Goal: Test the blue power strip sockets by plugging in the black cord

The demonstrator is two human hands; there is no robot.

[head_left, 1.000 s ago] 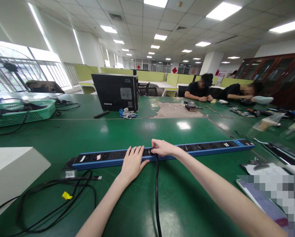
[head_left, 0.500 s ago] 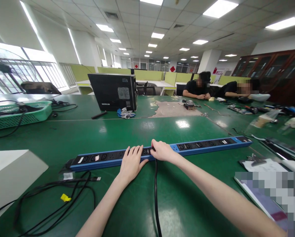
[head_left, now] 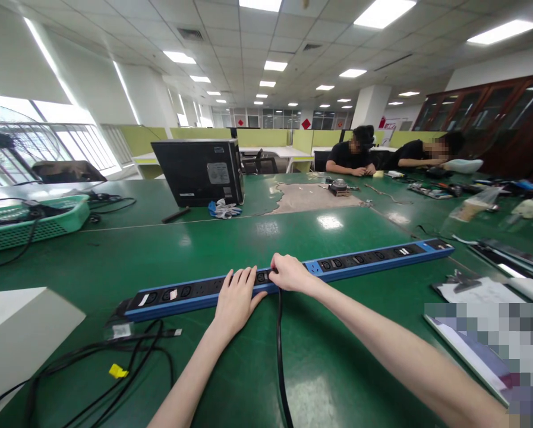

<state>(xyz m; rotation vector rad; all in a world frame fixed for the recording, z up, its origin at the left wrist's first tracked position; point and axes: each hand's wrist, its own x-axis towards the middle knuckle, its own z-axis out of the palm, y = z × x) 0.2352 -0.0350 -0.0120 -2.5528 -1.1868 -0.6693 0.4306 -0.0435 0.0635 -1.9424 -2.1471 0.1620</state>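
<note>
A long blue-and-black power strip (head_left: 382, 259) with many sockets lies slantwise across the green table, its right end farther from me. My left hand (head_left: 238, 297) rests on the strip left of its middle, open, fingers stretched over the top and thumb along the near side. Just to the right, my right hand (head_left: 292, 273) is closed at the sockets, pinching the end of a black power cord (head_left: 280, 351). The plug is hidden under my fingers, so I cannot tell how deep it sits. From there the cord runs down toward me.
Left are a white box (head_left: 25, 333), looped black cables (head_left: 141, 356) and a green basket (head_left: 65, 217). Farther back stand a black computer case (head_left: 195, 172) and gloves (head_left: 224, 209). A clipboard (head_left: 475, 291) lies right. Two people (head_left: 349, 154) sit across the table.
The camera view has shifted slightly. Both hands keep their places on the power strip, and the cord end stays in my right hand.
</note>
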